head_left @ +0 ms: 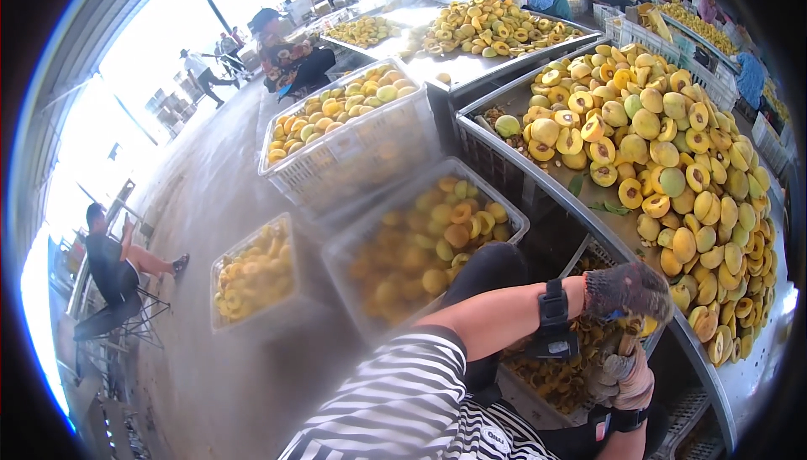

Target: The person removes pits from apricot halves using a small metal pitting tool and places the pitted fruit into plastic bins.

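My left hand (pixel 629 290), in a dark soiled glove, is curled at the near edge of the metal table (pixel 607 233). A bit of yellow fruit (pixel 648 325) shows under its fingers. Just below it my right hand (pixel 624 380), in a pale dirty glove, is closed around a short brownish handle (pixel 627 345) that looks like a small tool. Both wrists wear black bands. A big heap of yellow fruit (pixel 672 149), whole and halved, covers the table right beyond my hands.
A crate of fruit scraps (pixel 551 380) sits under my hands. Three white crates of yellow fruit (pixel 420 250) stand on the floor to the left. Other people work at fruit tables behind, and one person sits on a chair (pixel 113 267) far left.
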The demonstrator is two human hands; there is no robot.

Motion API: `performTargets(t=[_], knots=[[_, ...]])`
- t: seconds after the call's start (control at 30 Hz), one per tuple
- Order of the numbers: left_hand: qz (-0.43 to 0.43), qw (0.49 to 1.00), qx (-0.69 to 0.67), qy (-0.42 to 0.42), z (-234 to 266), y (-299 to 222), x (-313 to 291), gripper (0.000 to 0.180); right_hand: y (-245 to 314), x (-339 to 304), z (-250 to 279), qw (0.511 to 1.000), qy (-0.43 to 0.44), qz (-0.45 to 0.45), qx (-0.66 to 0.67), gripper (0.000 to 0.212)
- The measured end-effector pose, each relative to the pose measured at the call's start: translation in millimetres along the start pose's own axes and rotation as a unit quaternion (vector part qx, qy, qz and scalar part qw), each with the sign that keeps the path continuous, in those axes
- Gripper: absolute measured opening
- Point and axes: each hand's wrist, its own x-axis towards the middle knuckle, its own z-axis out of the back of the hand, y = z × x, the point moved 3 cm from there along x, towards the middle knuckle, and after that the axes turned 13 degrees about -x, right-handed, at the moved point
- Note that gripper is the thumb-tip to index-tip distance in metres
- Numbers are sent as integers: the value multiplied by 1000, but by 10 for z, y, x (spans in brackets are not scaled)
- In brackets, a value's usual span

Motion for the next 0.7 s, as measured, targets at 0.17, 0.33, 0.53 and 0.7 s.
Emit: performTargets(t=[0.17, 0.33, 0.53, 0.7], knots=[[-28, 976, 17, -216, 461, -431, -319, 26, -362, 385, 38, 974, 54, -66, -212, 39], [129, 607, 722, -306, 1149, -1012, -1507, 39, -439, 560, -238, 913, 153, 13, -378, 36], [-51, 931, 151, -328, 1179, -941, -849, 40, -370, 528, 19, 933, 111, -47, -338, 36], [-44, 964, 52, -257, 1048, -740, -36, 39, -345, 734, 523, 942, -90, -16, -321, 31]])
